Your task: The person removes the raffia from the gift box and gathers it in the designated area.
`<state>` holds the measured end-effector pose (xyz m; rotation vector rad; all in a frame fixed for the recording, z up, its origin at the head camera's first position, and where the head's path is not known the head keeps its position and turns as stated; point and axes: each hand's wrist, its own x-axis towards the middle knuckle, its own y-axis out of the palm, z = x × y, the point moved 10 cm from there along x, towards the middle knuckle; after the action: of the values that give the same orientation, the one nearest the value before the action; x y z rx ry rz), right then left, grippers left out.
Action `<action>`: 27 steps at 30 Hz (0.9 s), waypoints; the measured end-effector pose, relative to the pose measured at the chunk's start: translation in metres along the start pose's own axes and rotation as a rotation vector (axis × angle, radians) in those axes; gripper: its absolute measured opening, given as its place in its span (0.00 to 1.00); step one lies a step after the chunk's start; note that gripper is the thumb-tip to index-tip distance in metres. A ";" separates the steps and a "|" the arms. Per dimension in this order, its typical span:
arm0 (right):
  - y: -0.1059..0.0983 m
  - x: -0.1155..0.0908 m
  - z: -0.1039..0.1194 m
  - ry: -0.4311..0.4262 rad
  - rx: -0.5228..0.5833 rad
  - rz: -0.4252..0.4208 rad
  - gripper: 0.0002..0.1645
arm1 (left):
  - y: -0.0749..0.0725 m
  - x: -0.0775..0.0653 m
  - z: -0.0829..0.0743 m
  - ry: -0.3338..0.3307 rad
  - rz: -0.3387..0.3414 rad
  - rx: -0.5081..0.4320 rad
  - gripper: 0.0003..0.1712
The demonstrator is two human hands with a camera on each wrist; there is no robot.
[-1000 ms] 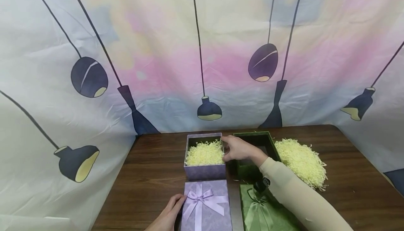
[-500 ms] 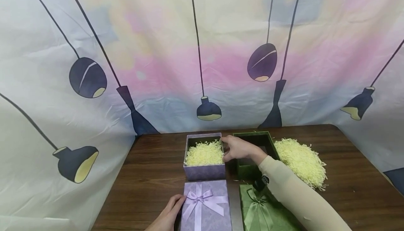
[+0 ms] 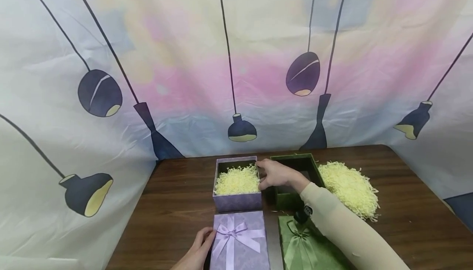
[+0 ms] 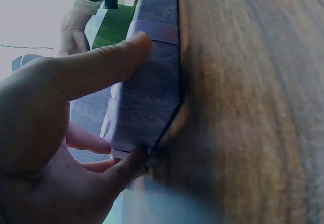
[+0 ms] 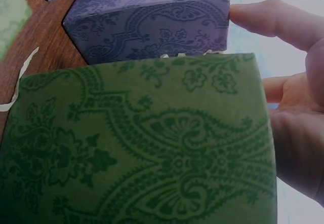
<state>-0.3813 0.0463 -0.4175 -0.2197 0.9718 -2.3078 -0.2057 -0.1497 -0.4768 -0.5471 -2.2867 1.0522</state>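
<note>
My left hand (image 3: 199, 247) holds the left side of a purple lid (image 3: 256, 255) tied with a lilac ribbon bow. In the left wrist view its thumb (image 4: 101, 64) lies along the lid's side, and the fingers reach round a corner. Behind the lid stands an open purple box (image 3: 236, 202), partly filled with pale yellow shredded paper (image 3: 236, 180). My right hand (image 3: 278, 173) touches that box's right wall near the rim, thumb and fingers spread apart. In the right wrist view a green box (image 5: 142, 148) hides part of this hand.
Right of the purple box is the open green box, dark inside. A green lid (image 3: 327, 247) with a bow lies in front of it, partly under the right sleeve (image 3: 340, 216). A heap of yellow shreds (image 3: 347, 188) lies at the right on the wooden table (image 3: 162, 204). Behind hangs a lamp-print cloth.
The head view has shifted slightly, moving everything a little left. Both hands keep their places at the purple lid and the purple box.
</note>
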 end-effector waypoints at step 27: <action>0.001 0.003 -0.004 0.023 0.039 0.004 0.56 | -0.071 0.057 -0.041 0.122 -0.137 0.283 0.31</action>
<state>-0.3841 0.0463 -0.4215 -0.1750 0.9373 -2.3279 -0.2316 -0.1377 -0.3812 -0.3248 -1.9948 1.2120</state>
